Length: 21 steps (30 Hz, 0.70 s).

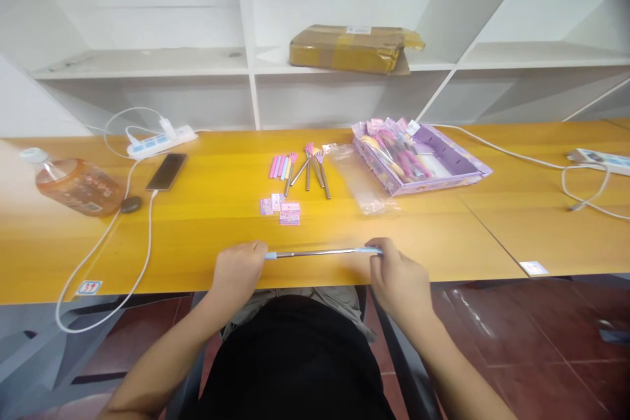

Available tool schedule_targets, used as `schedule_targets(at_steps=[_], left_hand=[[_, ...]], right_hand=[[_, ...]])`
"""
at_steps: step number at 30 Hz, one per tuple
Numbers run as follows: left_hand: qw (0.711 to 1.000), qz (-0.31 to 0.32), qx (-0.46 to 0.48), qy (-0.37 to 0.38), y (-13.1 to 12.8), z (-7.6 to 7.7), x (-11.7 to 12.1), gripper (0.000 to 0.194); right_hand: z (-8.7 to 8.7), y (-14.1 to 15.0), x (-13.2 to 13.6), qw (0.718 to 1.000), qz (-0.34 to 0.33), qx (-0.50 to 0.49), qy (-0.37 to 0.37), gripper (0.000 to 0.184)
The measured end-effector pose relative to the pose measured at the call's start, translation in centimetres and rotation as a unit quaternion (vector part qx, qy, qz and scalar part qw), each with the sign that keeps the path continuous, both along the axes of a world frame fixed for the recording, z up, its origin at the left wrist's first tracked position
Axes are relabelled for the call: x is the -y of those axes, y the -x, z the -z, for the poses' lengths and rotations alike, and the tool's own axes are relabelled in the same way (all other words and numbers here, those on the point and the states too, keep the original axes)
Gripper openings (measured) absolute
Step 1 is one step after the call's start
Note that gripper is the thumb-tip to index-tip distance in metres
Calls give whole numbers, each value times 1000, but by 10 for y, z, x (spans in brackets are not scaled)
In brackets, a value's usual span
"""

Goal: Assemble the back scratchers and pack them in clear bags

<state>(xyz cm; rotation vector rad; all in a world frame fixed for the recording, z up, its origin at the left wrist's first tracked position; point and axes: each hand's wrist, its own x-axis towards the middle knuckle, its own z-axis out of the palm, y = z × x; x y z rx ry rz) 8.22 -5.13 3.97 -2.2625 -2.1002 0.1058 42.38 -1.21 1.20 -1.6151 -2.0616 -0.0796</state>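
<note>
A telescopic back scratcher is stretched out level between my hands at the table's front edge. My left hand is closed around its light blue grip end. Closed on the other end, which is also light blue, is my right hand; the fingers partly hide that end. Beyond them lie several metal back scratcher rods with small hand-shaped heads in pink and yellow. Several pink and blue grip sleeves sit beside these. Small printed cards lie nearer to me.
A purple display tray holds bagged items, with a clear plastic bag at its left. To the left are a phone, a power strip, a drink bottle and white cables. A taped carton rests on the shelf.
</note>
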Motion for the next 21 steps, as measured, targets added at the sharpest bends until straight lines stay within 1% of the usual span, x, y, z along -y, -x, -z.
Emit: schedule_targets(at_steps=[2, 4, 6, 9, 11, 14, 17, 21], left_hand=[[1000, -15, -4, 21, -5, -5, -3, 31], [999, -19, -5, 39, -8, -7, -4, 32], [998, -5, 3, 61, -14, -7, -3, 32], [994, 33, 15, 100, -26, -5, -2, 31], [992, 38, 15, 118, -34, -2, -4, 31], [992, 25, 16, 121, -38, 5, -7, 32], [993, 27, 16, 112, -36, 12, -9, 32], [995, 37, 16, 91, -30, 20, -9, 30]], right_hand=[[0, 15, 2, 1000, 7, 26, -10, 25], [3, 27, 6, 999, 0, 46, -17, 23], [10, 39, 13, 997, -36, 63, -27, 20], [23, 57, 23, 990, -105, 82, -38, 18], [31, 65, 25, 987, -130, 84, -40, 18], [41, 66, 19, 987, -141, 69, -41, 19], [49, 62, 12, 987, -147, 48, -33, 21], [52, 60, 9, 988, -155, 22, -15, 22]])
